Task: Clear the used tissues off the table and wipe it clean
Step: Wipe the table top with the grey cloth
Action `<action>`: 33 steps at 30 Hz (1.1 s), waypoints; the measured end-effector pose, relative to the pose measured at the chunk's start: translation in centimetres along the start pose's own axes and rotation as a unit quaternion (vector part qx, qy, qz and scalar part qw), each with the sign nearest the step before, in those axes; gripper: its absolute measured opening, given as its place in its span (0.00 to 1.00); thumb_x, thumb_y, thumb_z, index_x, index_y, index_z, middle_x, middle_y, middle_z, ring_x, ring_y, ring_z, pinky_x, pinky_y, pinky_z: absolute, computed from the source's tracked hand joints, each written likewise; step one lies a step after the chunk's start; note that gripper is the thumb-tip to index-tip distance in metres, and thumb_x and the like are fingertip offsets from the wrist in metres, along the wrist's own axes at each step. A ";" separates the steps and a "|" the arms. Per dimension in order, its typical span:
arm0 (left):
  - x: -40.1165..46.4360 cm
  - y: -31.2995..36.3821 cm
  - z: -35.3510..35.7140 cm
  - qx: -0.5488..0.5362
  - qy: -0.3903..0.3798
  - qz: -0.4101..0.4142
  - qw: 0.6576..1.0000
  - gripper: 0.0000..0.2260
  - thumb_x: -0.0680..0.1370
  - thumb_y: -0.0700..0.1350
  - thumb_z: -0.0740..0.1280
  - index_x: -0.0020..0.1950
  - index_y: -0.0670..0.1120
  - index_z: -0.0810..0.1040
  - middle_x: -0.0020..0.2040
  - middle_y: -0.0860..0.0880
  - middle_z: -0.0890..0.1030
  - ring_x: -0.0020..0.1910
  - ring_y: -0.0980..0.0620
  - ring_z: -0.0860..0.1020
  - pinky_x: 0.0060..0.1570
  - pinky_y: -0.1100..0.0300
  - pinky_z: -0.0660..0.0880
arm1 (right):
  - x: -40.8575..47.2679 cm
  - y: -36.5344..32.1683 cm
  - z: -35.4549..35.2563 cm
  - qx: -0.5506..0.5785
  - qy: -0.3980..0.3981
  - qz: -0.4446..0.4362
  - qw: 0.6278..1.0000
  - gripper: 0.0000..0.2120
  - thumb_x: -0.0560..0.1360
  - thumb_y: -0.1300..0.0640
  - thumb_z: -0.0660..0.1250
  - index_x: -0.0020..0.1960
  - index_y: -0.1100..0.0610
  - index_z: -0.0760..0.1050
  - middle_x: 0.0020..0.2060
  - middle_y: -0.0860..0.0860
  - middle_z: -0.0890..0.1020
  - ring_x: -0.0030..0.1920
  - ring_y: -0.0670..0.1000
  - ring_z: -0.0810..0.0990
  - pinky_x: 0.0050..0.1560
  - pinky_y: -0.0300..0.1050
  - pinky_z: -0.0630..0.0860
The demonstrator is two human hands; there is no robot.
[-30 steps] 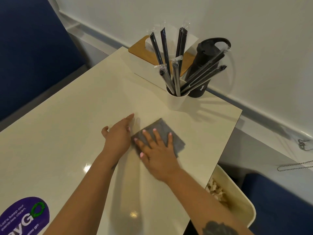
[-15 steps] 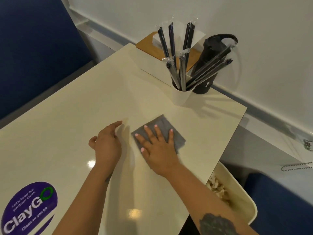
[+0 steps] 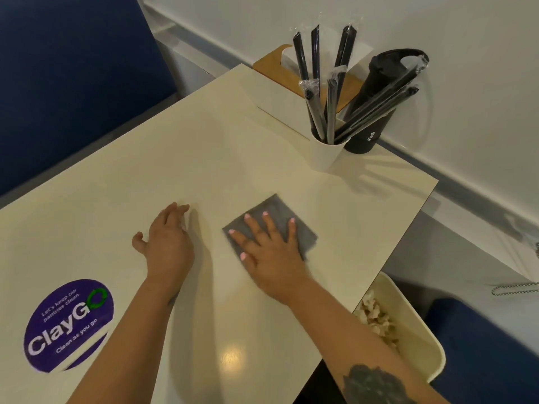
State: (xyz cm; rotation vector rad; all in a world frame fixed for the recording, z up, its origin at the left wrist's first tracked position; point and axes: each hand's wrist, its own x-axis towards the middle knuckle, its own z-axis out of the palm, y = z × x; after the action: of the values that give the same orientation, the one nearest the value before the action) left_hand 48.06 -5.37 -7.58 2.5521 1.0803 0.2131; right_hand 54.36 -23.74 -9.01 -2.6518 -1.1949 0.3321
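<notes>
A folded grey cloth (image 3: 274, 209) lies flat on the cream table (image 3: 204, 158), right of centre. My right hand (image 3: 271, 252) presses down on it with straight, spread fingers. My left hand (image 3: 167, 240) rests flat on the bare tabletop a short way to the left of the cloth, fingers straight and together. Crumpled used tissues (image 3: 376, 319) lie inside a cream bin (image 3: 423, 342) below the table's right edge.
At the far corner stand a white cup of wrapped black straws (image 3: 325, 153), a black flask (image 3: 376, 106) and a white tissue box with a wooden lid (image 3: 277, 91). A purple "ClayGo" sticker (image 3: 68, 325) marks the near left. A white wall runs behind.
My left hand has slid left, away from the cloth, opening a gap. My right hand stays pressed on the cloth; the view has shifted, so the sticker now shows whole.
</notes>
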 end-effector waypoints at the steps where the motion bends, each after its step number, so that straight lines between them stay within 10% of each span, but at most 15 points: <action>1: -0.1 -0.1 0.0 0.003 0.001 -0.001 1.000 0.24 0.75 0.32 0.56 0.67 0.50 0.71 0.71 0.50 0.68 0.69 0.51 0.66 0.67 0.43 0.49 | -1.2 -0.3 0.3 0.004 -0.003 -0.028 1.000 0.25 0.78 0.44 0.41 0.75 0.40 0.54 0.77 0.46 0.52 0.77 0.56 0.45 0.69 0.66 0.31; 10: -1.0 -0.6 -1.0 0.021 -0.005 -0.002 1.000 0.24 0.76 0.34 0.56 0.71 0.49 0.66 0.69 0.50 0.70 0.68 0.51 0.67 0.67 0.42 0.47 | -1.4 3.3 -0.5 -0.027 0.006 0.073 0.997 0.27 0.76 0.41 0.34 0.75 0.37 0.45 0.77 0.44 0.45 0.76 0.53 0.38 0.67 0.64 0.28; 16: -1.1 -0.7 -1.1 0.024 -0.018 -0.010 1.000 0.23 0.78 0.36 0.55 0.73 0.49 0.64 0.68 0.48 0.71 0.68 0.49 0.67 0.69 0.45 0.44 | -1.9 -3.0 1.4 -0.024 0.019 -0.049 0.998 0.23 0.78 0.45 0.48 0.71 0.41 0.64 0.73 0.48 0.65 0.74 0.58 0.61 0.69 0.73 0.46; 26: -1.2 -0.3 -1.1 0.051 -0.037 -0.006 0.998 0.22 0.79 0.38 0.56 0.73 0.49 0.62 0.68 0.46 0.70 0.70 0.47 0.65 0.68 0.40 0.45 | -2.3 1.4 -0.2 -0.004 0.019 0.075 0.997 0.29 0.74 0.41 0.34 0.75 0.38 0.49 0.77 0.46 0.49 0.77 0.55 0.42 0.67 0.65 0.27; 33: -1.9 1.4 -1.4 0.030 -0.035 0.015 0.999 0.21 0.80 0.40 0.57 0.72 0.49 0.64 0.70 0.47 0.69 0.73 0.48 0.61 0.68 0.40 0.45 | -9.7 2.7 1.1 -0.041 0.046 0.004 0.998 0.22 0.79 0.44 0.49 0.73 0.38 0.58 0.74 0.46 0.63 0.74 0.55 0.58 0.68 0.64 0.46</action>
State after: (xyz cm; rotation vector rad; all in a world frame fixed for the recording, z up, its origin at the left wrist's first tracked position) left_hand 47.26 -7.24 -5.79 2.6103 1.0379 0.0990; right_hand 49.73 -32.70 -9.72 -2.7100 -1.1929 0.1632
